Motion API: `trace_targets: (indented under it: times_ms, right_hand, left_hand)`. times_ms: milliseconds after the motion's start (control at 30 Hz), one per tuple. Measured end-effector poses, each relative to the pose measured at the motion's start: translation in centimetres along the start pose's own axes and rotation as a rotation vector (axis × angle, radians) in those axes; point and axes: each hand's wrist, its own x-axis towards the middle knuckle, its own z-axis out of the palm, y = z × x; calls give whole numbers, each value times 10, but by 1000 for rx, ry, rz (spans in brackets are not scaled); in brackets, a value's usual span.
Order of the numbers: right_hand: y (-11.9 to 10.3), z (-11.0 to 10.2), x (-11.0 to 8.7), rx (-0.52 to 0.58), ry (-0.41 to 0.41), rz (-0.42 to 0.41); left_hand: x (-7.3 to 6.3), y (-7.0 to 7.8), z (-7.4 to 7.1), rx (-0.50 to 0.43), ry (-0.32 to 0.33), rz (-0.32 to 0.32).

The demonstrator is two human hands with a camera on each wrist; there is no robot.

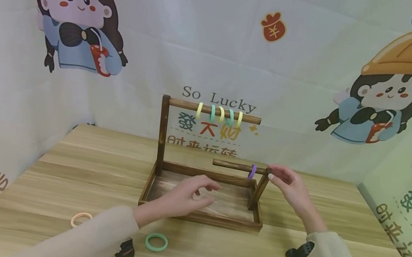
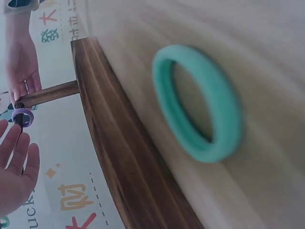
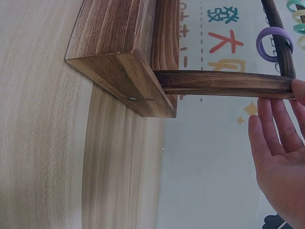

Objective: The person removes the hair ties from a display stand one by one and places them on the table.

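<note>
A wooden rack [image 1: 162, 135] with a tray base stands on the table. My right hand [image 1: 295, 191] holds the top of its short right post [image 1: 259, 192], thumb in front and fingertips on the outer side. A purple ring [image 1: 252, 171] hangs on the lower bar [image 1: 230, 165], close to that post; the right wrist view shows the purple ring [image 3: 275, 44] there too. Over the tray, my left hand [image 1: 188, 194] holds nothing, its fingers loosely bent and pointing right. Yellow and green rings [image 1: 212, 113] hang spaced along the upper bar [image 1: 185, 104].
On the table in front of the tray lies a green ring [image 1: 156, 242], large in the left wrist view. An orange ring [image 1: 81, 219] lies farther left, partly behind my left sleeve [image 1: 99, 229]. Printed cloth [image 1: 154, 47] hangs behind and on both sides of the table [image 1: 104, 152].
</note>
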Motion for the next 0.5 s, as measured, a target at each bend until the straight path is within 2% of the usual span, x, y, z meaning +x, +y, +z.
trace_targets:
  times_ms: [200, 367, 500]
  right_hand:
    - [0, 0, 1, -12, 4, -2]
    - [-1, 0, 0, 0, 3, -5]
    - [-2, 0, 0, 4, -3, -2]
  left_hand:
    - [20, -2, 3, 26, 58, -8]
    - [34, 0, 5, 23, 78, -35]
    - [43, 2, 9, 21, 105, -32]
